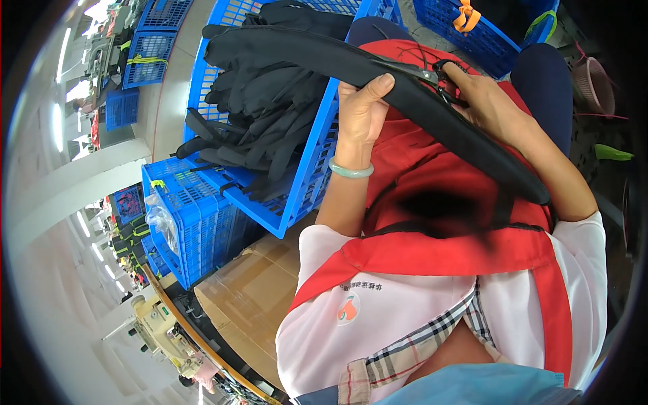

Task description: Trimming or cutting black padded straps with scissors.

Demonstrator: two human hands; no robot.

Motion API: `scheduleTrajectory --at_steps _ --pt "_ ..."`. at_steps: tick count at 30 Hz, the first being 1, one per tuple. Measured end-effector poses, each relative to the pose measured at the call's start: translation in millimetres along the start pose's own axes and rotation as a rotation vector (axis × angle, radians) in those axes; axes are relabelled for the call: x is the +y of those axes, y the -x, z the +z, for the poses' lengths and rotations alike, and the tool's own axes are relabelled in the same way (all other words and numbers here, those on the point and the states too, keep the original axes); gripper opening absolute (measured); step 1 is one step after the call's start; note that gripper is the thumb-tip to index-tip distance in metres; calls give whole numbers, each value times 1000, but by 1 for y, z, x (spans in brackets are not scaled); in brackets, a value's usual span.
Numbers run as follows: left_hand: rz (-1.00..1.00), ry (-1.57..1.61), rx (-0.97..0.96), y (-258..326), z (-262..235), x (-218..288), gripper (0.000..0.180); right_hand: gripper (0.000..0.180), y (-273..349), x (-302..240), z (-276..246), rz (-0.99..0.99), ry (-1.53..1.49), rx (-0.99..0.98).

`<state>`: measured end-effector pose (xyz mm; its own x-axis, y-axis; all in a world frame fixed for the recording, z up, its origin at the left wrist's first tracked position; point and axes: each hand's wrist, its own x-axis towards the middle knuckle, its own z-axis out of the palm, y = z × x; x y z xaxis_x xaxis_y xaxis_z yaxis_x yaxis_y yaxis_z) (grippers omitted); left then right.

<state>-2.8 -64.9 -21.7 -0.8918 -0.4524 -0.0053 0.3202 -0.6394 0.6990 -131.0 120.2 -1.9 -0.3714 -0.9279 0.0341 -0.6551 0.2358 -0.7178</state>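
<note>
Light blue mask fabric (pixel 486 387) fills the bottom edge, closest to the lens, with a white shirt (pixel 418 300) and a red apron (pixel 445 253) beyond it. Across the apron lies a long black strip (pixel 459 135), running slantwise from above the blue basket (pixel 290 209) at upper left down to the right forearm. It is matte and looks like cloth, smooth and plain, bowed in a gentle curve, with a rounded tip at its lower right end; a thin ridge follows its upper edge over the basket, though whether it is one layer or more cannot be told. The left hand (pixel 364 108), a pale green bangle (pixel 351 171) at its wrist, grips the strip near its middle: the thumb presses flat on top, while the other fingers are mostly hidden underneath. The right hand (pixel 482 101) has its fingers curled closed through the dark handles of a pair of scissors (pixel 432 75), whose blades point left along the strip's upper edge; how far they are parted cannot be made out. Similar black pieces (pixel 263 101) lie heaped in the basket, well creased and overlapping.
</note>
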Motion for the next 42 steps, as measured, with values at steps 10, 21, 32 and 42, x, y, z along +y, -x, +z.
scheduleTrajectory --at_steps 10,21,32,42 --pt "49 34 -26 -13 -15 26 31 37 -4 -3 8 82 -184 -46" --pt "117 -16 -21 -10 -2 20 31 44 -19 -6 0 -26 -54 -13" --pt "102 31 -3 -8 -11 11 31 61 -11 -1 -23 -44 -67 -82" --pt "81 62 -31 -8 -8 6 31 50 -18 -7 -19 21 -81 -174"
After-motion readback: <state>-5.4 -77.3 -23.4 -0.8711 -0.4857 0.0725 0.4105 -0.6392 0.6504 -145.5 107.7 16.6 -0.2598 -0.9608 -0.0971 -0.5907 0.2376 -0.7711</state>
